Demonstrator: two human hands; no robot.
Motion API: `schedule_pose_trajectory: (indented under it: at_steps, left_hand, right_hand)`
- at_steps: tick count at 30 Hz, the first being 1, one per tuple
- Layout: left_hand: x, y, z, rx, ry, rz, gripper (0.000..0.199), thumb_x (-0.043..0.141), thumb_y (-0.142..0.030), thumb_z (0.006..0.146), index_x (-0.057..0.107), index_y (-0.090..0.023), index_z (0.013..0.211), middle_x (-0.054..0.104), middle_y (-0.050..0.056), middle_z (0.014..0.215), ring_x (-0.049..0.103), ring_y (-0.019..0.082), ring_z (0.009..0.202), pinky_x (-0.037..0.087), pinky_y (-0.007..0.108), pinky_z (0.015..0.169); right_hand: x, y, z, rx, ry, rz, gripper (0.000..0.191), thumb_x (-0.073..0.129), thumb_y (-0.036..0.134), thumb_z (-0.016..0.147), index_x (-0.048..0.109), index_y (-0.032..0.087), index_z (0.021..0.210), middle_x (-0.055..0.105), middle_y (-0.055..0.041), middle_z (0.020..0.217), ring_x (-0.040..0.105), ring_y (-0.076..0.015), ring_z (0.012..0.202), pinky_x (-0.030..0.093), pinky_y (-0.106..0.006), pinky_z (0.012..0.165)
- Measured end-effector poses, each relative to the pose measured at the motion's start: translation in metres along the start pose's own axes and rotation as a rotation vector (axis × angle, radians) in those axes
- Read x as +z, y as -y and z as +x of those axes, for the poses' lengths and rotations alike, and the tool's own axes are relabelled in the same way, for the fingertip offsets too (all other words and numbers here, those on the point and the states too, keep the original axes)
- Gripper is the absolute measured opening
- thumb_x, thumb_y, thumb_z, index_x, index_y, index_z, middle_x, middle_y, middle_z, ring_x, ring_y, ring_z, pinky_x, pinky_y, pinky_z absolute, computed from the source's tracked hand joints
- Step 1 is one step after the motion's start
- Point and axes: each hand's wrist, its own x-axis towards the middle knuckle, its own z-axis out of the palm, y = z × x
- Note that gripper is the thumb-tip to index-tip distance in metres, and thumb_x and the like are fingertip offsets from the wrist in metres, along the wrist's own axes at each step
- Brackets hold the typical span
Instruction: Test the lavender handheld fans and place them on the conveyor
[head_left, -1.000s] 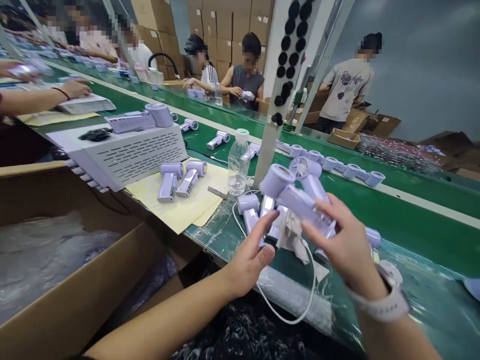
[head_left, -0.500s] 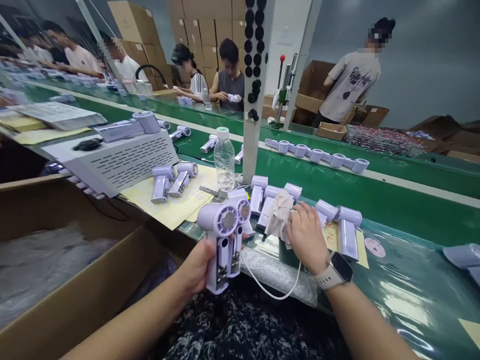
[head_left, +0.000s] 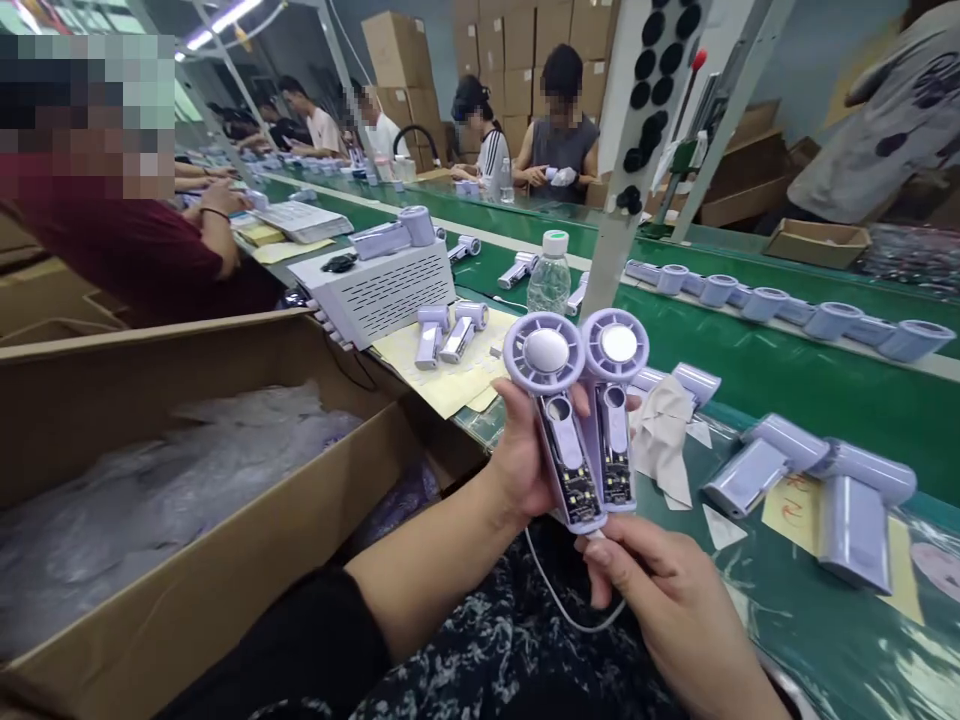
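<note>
While cloth (head_left: 661, 435) lies crumpled, the left hand (head_left: 521, 455) grips round-headed fans (head_left: 546, 350).

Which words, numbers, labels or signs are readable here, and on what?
Nothing reads with certainty.
Yellow paper slip, partly under a lilac plastic handheld fan: red handwriting, unclear.
Stacked brown cardboard cartons: markings too small.
Light grey fabric shirt: dark print, blurred and cut off.
Pale pink round sheet: markings too unclear.
</note>
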Motion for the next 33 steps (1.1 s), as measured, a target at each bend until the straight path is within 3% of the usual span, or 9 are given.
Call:
schedule_pose_trajectory:
  at_steps: [6,9,11,14,18,22,25,29,33]
  left_hand:
    - [-0.004,0.02,-0.001,0.04,-0.075,-0.002,0.077,0.075,-0.092,0.051,0.065,-0.017,0.068,0.079,0.011,0.092,0.076,0.029,0.087,0.061,0.038,0.077]
    - [-0.006,0.019,-0.002,0.02,-0.118,-0.028,0.076,0.076,-0.091,0.051,0.065,-0.017,0.066,0.079,0.01,0.091,0.074,0.024,0.078,0.06,0.034,0.073]
    - [-0.004,0.013,-0.003,0.0,-0.143,-0.106,0.073,0.079,-0.087,0.053,0.064,-0.017,0.065,0.079,0.01,0.099,0.074,0.022,0.082,0.06,0.032,0.074]
    - [0.001,0.003,-0.004,-0.002,-0.159,-0.197,0.069,0.082,-0.083,0.056,0.064,-0.017,0.063,0.078,0.009,0.108,0.074,0.026,0.095,0.061,0.035,0.078]
    - [0.005,0.001,-0.007,0.024,-0.113,-0.136,0.069,0.081,-0.083,0.057,0.065,-0.016,0.062,0.077,0.01,0.108,0.074,0.027,0.1,0.061,0.033,0.079]
    - [0.003,0.009,-0.012,0.114,-0.077,-0.045,0.072,0.079,-0.087,0.053,0.069,-0.016,0.062,0.078,0.009,0.102,0.074,0.022,0.085,0.062,0.029,0.073]
    - [0.001,0.012,-0.012,0.119,-0.085,-0.051,0.073,0.078,-0.088,0.054,0.069,-0.016,0.061,0.077,0.009,0.106,0.074,0.022,0.087,0.062,0.029,0.075]
    - [0.002,0.014,-0.011,0.108,-0.077,-0.061,0.072,0.077,-0.088,0.056,0.068,-0.018,0.062,0.076,0.008,0.102,0.073,0.022,0.089,0.062,0.03,0.076]
    - [0.0,0.021,-0.013,0.168,-0.144,-0.002,0.072,0.074,-0.09,0.059,0.067,-0.018,0.062,0.076,0.008,0.105,0.071,0.024,0.095,0.062,0.032,0.078]
  right_hand:
    - [0.015,-0.021,-0.013,0.103,-0.138,0.222,0.045,0.046,0.047,0.11,0.059,0.022,0.075,0.055,0.002,0.053,0.056,-0.0161,0.055,0.046,-0.026,0.059]
    - [0.013,-0.022,-0.012,-0.011,-0.054,0.121,0.038,0.046,0.041,0.111,0.065,0.022,0.084,0.065,-0.0019,0.073,0.063,-0.0167,0.071,0.049,-0.025,0.067]
    - [0.009,-0.017,-0.009,-0.153,-0.014,0.025,0.029,0.048,0.037,0.109,0.068,0.023,0.093,0.068,-0.004,0.091,0.065,-0.0176,0.086,0.051,-0.025,0.076]
    - [0.008,-0.01,-0.007,-0.243,-0.13,-0.012,0.028,0.05,0.033,0.108,0.066,0.023,0.088,0.068,-0.0049,0.101,0.066,-0.0183,0.095,0.05,-0.026,0.084]
    - [0.023,-0.012,-0.007,-0.04,-0.289,0.133,0.037,0.055,0.04,0.107,0.063,0.021,0.076,0.065,-0.0015,0.071,0.061,-0.0146,0.065,0.047,-0.023,0.061]
    - [0.038,-0.016,-0.008,0.124,-0.323,0.546,0.05,0.058,0.052,0.104,0.049,0.022,0.064,0.042,0.0067,0.044,0.04,-0.0101,0.039,0.036,-0.022,0.042]
    - [0.035,-0.011,-0.008,0.161,-0.282,0.678,0.05,0.063,0.057,0.1,0.052,0.022,0.066,0.038,0.0087,0.041,0.033,-0.0084,0.035,0.033,-0.021,0.038]
    - [0.031,-0.01,-0.006,0.161,-0.264,0.562,0.046,0.067,0.059,0.097,0.06,0.02,0.074,0.043,0.0068,0.043,0.042,-0.0106,0.037,0.037,-0.022,0.039]
    - [0.037,-0.019,-0.005,0.127,-0.345,0.552,0.05,0.052,0.054,0.107,0.047,0.024,0.068,0.043,0.0057,0.048,0.041,-0.0119,0.043,0.039,-0.023,0.045]
